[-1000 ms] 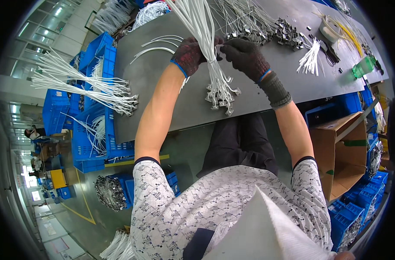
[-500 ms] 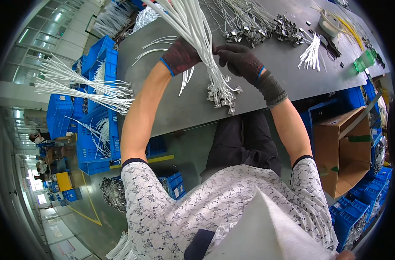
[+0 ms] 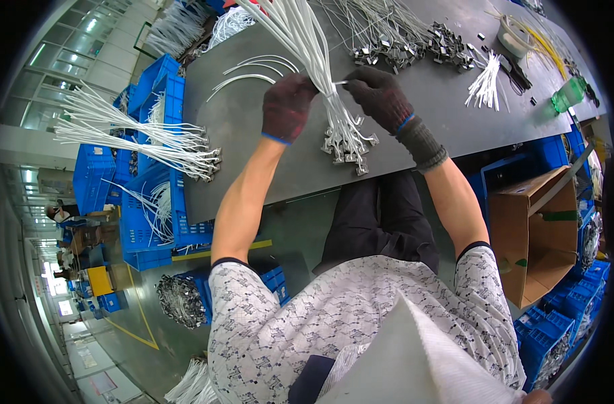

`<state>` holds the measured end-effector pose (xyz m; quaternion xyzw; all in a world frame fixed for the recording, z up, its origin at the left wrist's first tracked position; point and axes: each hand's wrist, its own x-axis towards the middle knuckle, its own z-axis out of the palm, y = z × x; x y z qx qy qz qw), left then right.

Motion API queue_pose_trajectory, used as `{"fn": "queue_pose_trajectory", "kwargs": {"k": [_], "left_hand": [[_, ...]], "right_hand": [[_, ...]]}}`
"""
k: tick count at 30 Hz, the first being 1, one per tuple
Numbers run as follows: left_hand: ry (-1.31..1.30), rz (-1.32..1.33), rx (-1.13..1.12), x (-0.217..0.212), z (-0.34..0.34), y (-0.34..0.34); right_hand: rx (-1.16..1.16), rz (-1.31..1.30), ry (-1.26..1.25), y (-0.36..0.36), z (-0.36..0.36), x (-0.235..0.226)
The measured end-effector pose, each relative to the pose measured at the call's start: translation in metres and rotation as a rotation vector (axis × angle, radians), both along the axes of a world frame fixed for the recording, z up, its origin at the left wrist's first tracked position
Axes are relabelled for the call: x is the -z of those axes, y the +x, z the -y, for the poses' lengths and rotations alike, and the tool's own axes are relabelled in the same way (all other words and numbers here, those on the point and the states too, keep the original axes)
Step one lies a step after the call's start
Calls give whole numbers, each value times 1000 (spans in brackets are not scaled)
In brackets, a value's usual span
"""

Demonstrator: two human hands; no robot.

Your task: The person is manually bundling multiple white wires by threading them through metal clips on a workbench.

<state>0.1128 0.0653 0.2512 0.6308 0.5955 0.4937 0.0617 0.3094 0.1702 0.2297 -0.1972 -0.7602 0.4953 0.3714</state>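
Note:
A bundle of white cables (image 3: 300,42) with small metal end pieces (image 3: 347,149) lies across the grey table. At the bundle's left side, my left hand (image 3: 288,108), in a dark red and black glove, is closed, its fingertips against the cables. My right hand (image 3: 379,97), gloved alike with a grey cuff, pinches a thin white strip (image 3: 342,83) that runs out from the bundle and looks like a cable tie. Several loose white ties (image 3: 243,79) lie curved on the table beside my left hand. What my left fingertips grip is partly hidden.
Another white cable bundle (image 3: 138,138) spans the table's left edge and blue crates (image 3: 152,236). Thin wires with dark clips (image 3: 448,47) lie at the back. To the right are short white strips (image 3: 484,82), a green bottle (image 3: 567,95) and, below the table, a cardboard box (image 3: 536,236).
My left hand has come from across the bundle to its left side, with the forearm shifted right. My right hand has drawn slightly rightward, and the white strip now shows between it and the bundle.

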Motion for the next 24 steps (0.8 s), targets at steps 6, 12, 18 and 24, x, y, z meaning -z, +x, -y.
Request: {"fn": "queue_pose_trajectory", "kwargs": {"k": [6, 12, 18, 24], "left_hand": [[-234, 815, 238, 6, 1, -10], [-500, 1000, 466, -5, -30, -33], [-411, -296, 457, -50, -27, -9], [-504, 925, 451, -20, -30, -13]], "right_hand": [[-58, 157, -75, 12, 2, -13], [202, -33, 662, -1, -9, -34], [151, -39, 617, -6, -17, -38], [-173, 169, -130, 3, -8, -41]]}}
